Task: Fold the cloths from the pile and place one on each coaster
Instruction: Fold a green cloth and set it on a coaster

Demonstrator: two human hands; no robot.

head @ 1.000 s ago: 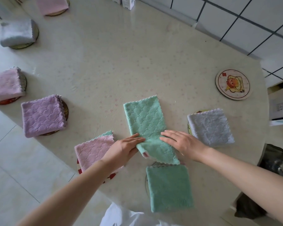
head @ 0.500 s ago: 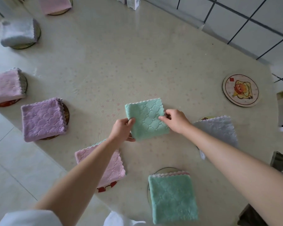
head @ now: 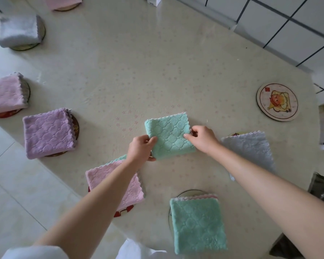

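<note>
I see green cloth (head: 169, 137) folded small, square, in middle of bench (head: 157, 71). My left hand (head: 141, 147) pinches its near-left edge, thumb on top. My right hand (head: 202, 138) pinches its right edge. Bare coaster (head: 277, 101) sits far right, well apart from cloth. Grey cloth (head: 251, 148) lies just right of my right hand. Pink cloth (head: 116, 184) lies under my left arm. Other green cloth (head: 197, 223) sits on coaster near me.
</note>
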